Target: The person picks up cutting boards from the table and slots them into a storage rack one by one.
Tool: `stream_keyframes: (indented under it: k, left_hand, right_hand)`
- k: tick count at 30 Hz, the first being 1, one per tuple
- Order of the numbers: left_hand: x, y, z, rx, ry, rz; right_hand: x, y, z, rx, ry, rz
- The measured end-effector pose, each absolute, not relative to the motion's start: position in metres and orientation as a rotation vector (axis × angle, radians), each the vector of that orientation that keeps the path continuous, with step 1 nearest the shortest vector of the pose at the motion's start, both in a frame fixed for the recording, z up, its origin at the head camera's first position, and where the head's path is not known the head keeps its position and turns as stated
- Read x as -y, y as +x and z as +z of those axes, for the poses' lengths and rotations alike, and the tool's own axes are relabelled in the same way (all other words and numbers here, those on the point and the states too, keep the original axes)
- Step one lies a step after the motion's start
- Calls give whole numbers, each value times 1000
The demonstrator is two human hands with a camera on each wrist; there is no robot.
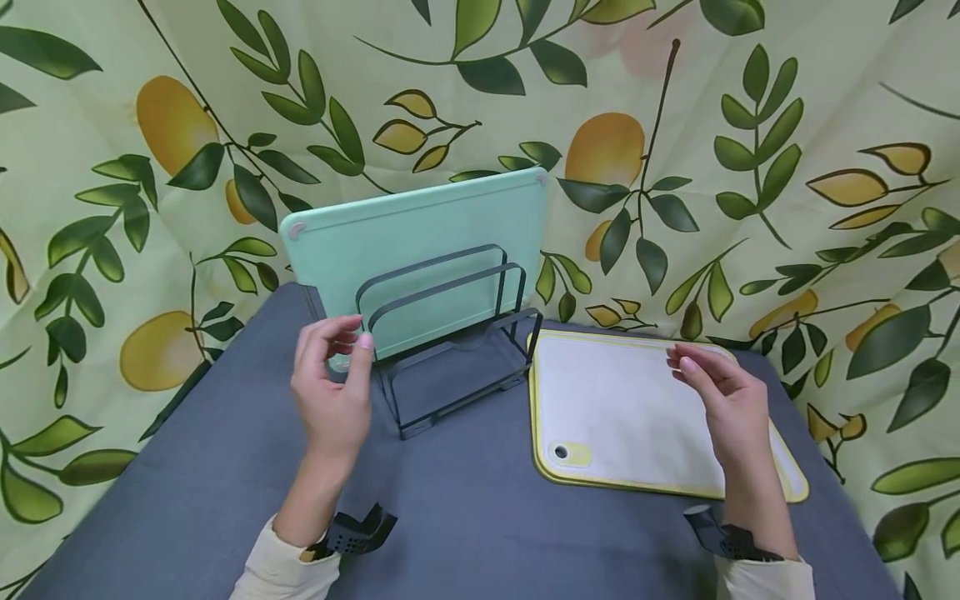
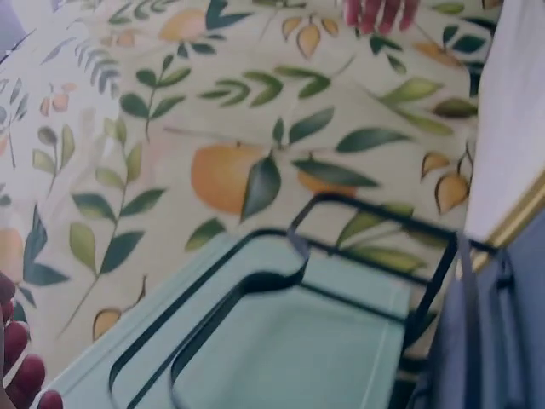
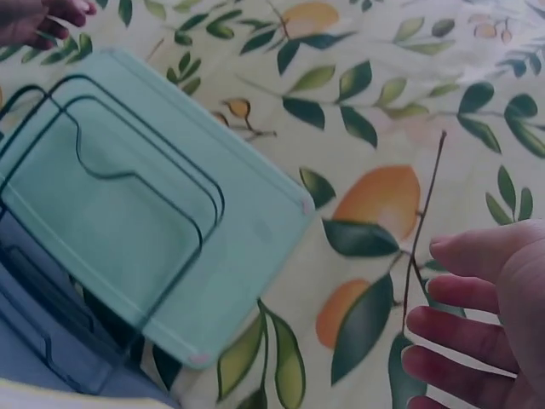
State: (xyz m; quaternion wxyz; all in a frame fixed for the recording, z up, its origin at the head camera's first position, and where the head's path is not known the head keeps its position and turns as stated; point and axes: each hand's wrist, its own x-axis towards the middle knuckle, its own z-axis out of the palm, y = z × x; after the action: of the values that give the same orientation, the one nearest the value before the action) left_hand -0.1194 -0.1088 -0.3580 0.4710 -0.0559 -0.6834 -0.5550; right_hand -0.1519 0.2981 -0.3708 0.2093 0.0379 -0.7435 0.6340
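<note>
A mint-green cutting board (image 1: 427, 225) stands on its long edge, leaning slightly back, in a dark wire rack (image 1: 465, 404). My left hand (image 1: 333, 392) is raised at the rack's left side, fingers loosely bent and holding nothing. It overlaps the board's lower left corner in the head view. Over the right part of a white cutting board (image 1: 622, 408) with a yellow rim hovers my right hand (image 1: 727, 404), also holding nothing. In the right wrist view its fingers (image 3: 460, 336) are spread and relaxed. The white board lies flat right of the rack, its yellow edge showing doubled at the front.
Dark grey cloth (image 1: 480, 533) covers the table. Behind and at both sides hangs a curtain (image 1: 750, 275) printed with leaves and orange fruit, close behind the rack. The rack's front section, before the wire loops, holds no board.
</note>
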Motion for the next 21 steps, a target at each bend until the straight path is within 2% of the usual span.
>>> stream_keyframes:
  k: [10,21]
  left_hand:
    - [67,-122,-382,1872,-321,-1384]
    - [33,-121,-389,2023,-445,-1439]
  right_hand:
    - [-324,-157,-385,2187,-52,1621]
    - [-350,-159,-396,2296,-316,1398]
